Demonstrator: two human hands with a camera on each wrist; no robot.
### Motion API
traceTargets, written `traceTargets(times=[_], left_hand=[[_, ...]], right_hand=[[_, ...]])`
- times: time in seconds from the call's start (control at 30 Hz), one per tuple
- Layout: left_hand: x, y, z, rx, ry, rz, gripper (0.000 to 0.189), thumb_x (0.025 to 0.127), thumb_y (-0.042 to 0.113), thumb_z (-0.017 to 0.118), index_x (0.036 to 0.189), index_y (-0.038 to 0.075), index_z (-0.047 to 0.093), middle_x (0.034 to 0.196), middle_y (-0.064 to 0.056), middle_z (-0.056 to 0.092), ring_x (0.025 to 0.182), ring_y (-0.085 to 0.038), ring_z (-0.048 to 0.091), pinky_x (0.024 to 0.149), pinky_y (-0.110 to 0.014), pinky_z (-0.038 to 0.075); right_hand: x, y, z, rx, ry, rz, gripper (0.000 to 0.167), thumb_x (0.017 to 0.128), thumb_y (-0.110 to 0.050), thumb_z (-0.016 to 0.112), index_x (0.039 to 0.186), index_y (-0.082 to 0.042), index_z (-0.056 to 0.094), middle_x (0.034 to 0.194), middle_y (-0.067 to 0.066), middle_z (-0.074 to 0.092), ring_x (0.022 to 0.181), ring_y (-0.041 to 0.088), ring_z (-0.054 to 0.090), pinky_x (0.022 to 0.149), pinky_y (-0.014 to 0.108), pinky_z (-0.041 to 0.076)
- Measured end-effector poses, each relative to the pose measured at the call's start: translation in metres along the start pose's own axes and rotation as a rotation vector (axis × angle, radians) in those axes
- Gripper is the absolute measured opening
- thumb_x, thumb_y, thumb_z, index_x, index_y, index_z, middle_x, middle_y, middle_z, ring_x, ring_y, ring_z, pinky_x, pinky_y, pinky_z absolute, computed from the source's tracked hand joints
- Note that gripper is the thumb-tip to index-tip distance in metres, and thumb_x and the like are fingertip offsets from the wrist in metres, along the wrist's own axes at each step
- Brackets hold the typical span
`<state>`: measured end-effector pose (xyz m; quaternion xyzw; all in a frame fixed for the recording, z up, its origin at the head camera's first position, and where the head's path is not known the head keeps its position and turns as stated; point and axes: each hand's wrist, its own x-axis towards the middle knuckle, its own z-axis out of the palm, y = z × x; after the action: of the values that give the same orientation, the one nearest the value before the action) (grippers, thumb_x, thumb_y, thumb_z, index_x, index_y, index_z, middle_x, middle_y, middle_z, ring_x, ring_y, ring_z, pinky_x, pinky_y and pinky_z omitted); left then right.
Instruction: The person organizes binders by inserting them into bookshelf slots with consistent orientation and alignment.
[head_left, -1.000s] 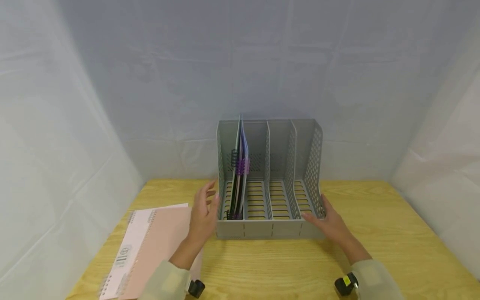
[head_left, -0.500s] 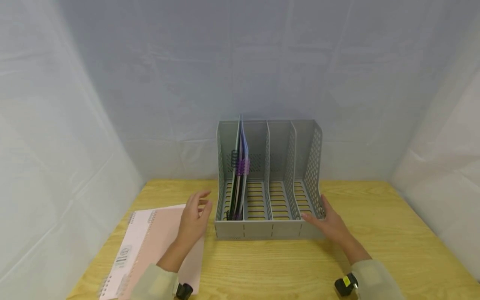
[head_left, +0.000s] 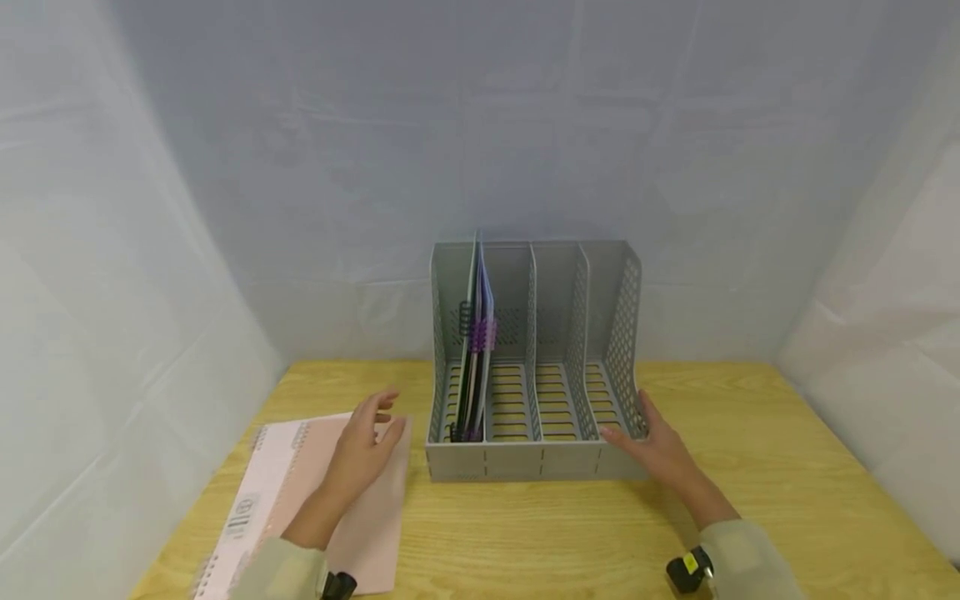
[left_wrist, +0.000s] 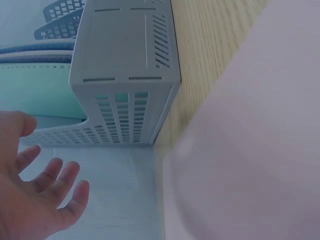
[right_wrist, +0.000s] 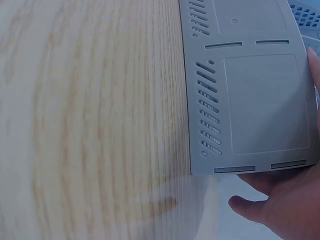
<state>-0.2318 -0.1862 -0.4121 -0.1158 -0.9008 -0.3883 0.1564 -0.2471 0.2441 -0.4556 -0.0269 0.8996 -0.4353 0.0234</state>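
A grey file organizer (head_left: 536, 462) with several upright compartments stands in the middle of the table. My right hand (head_left: 660, 450) grips its right front corner, thumb over the front edge and fingers along the outer side; the right wrist view shows the same hand (right_wrist: 292, 205) at the corner. Spiral notebooks (head_left: 472, 375) with dark and purple coils stand in the leftmost compartment, leaning slightly. Left of the organizer, my left hand (head_left: 360, 450) hovers over a pink notebook (head_left: 375, 533), fingers relaxed and holding nothing. In the left wrist view that hand (left_wrist: 40, 200) is apart from the organizer.
A pale, clear-coiled notebook (head_left: 240, 508) with a printed label lies partly beneath the pink one at the table's left. Wooden tabletop (head_left: 750, 467) extends right of the organizer. White sheeting (head_left: 360, 208) hangs behind and on both sides.
My left hand has moved away from the organizer's left side, leftward and toward me, over the pink notebook. The right hand keeps its hold on the right corner.
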Motion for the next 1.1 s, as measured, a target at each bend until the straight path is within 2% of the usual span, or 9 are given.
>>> traceTargets(times=[0.23,0.33,0.5,0.73,0.9,1.1], left_hand=[[-0.002,-0.007,-0.012,0.063,-0.05,0.018,0.045,0.099,0.021,0.058,0.139,0.005,0.046,0.129,-0.024,0.052,0.112,-0.041,0.055,0.087,-0.055,0.049],[-0.003,-0.009,-0.016,0.089,-0.077,-0.001,0.046,0.099,0.023,0.057,0.139,0.003,0.045,0.131,-0.026,0.05,0.113,-0.042,0.054,0.088,-0.056,0.048],[-0.004,-0.013,-0.023,0.134,-0.15,-0.064,0.054,0.099,0.026,0.057,0.142,-0.001,0.039,0.139,-0.03,0.043,0.121,-0.046,0.047,0.094,-0.059,0.044],[-0.004,-0.025,-0.033,0.186,-0.231,-0.134,0.064,0.099,0.032,0.056,0.147,-0.001,0.031,0.148,-0.032,0.029,0.134,-0.052,0.03,0.105,-0.065,0.031],[-0.007,-0.033,-0.04,0.208,-0.276,-0.174,0.068,0.098,0.035,0.057,0.148,-0.002,0.029,0.148,-0.036,0.026,0.131,-0.055,0.03,0.101,-0.068,0.033],[-0.011,-0.04,-0.053,0.221,-0.357,-0.262,0.074,0.098,0.039,0.056,0.149,-0.004,0.023,0.145,-0.04,0.022,0.124,-0.059,0.036,0.095,-0.068,0.037]], right_hand=[[0.001,0.0,0.0,-0.008,0.008,-0.004,0.103,0.091,-0.055,0.058,0.155,-0.005,-0.004,0.157,0.03,0.011,0.139,0.052,0.02,0.109,0.064,0.024],[0.001,0.0,0.0,-0.009,0.009,-0.002,0.103,0.091,-0.055,0.059,0.155,-0.004,-0.004,0.157,0.029,0.01,0.139,0.052,0.02,0.11,0.064,0.023],[0.0,0.001,-0.001,-0.005,0.009,0.001,0.104,0.09,-0.056,0.059,0.155,-0.003,-0.002,0.157,0.029,0.011,0.139,0.052,0.019,0.11,0.064,0.022],[0.001,0.001,0.0,-0.001,0.014,-0.011,0.104,0.09,-0.056,0.059,0.155,-0.003,-0.003,0.157,0.03,0.01,0.139,0.052,0.02,0.109,0.065,0.023],[0.001,0.001,-0.001,-0.007,0.018,-0.01,0.104,0.09,-0.056,0.059,0.155,-0.004,-0.003,0.157,0.029,0.011,0.139,0.052,0.02,0.109,0.064,0.023],[-0.001,-0.001,-0.001,0.007,0.001,0.002,0.103,0.091,-0.054,0.059,0.155,-0.004,-0.004,0.157,0.03,0.009,0.14,0.051,0.018,0.11,0.064,0.022]])
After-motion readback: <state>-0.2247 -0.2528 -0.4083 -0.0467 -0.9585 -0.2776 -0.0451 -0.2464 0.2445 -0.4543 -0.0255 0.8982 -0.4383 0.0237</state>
